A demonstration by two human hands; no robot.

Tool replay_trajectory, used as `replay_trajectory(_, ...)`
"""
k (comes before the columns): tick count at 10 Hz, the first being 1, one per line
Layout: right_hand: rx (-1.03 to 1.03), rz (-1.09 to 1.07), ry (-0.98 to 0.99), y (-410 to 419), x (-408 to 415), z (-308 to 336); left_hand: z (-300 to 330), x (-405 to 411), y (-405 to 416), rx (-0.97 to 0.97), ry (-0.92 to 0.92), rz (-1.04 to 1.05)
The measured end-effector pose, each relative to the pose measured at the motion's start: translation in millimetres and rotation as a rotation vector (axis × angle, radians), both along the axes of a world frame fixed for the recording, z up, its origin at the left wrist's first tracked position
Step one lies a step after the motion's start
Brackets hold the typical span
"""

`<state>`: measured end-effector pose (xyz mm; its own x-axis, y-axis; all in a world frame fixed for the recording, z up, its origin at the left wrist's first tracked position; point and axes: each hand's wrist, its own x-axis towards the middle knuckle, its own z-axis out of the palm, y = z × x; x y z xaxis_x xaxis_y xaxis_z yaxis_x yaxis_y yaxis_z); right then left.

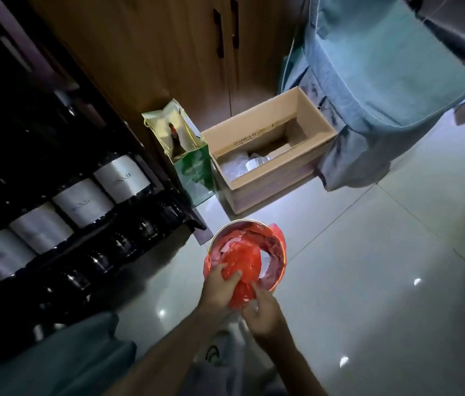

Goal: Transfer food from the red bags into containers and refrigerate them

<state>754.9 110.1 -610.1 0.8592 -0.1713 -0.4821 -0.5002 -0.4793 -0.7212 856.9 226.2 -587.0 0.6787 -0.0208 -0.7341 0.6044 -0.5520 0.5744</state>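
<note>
A round metal bowl [282, 270] hangs over the tiled floor in front of me, its inside lined with red plastic and pale pinkish food. A bunched red bag [244, 262] lies in the bowl and spills over its near rim. My left hand [221, 284] grips the bag's near side, fingers curled into the plastic. My right hand [262, 308] pinches the bag's lower end just below the bowl's rim. What supports the bowl is hidden under the hands and bag.
A dark rack of bottles with white labels [82, 204] fills the left side. A green gift bag holding a bottle [194, 164] and an open cardboard box [271, 150] stand by wooden cabinet doors [168, 52]. Blue cloth [368, 81] hangs at upper right over the glossy tiles [368, 281].
</note>
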Motion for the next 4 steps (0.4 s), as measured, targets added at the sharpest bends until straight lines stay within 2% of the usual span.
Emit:
replay_trajectory(1,-0.236,0.115,-0.021,-0.6,10.1,-65.7,-59.1,26.4,-0.3,0.012,-0.022,-0.058)
replay_trajectory(2,-0.377,0.257,0.059,-0.1,11.9,-87.9,-89.1,37.5,3.7,0.092,-0.052,-0.239)
replay_trajectory(3,-0.38,0.251,0.064,-9.4,3.1,-64.7,-71.6,28.7,14.0,0.23,-0.085,-0.467)
replay_trajectory(4,-0.366,0.192,0.003,-15.9,-10.6,11.5,-1.1,2.3,25.2,0.331,-0.188,-0.645)
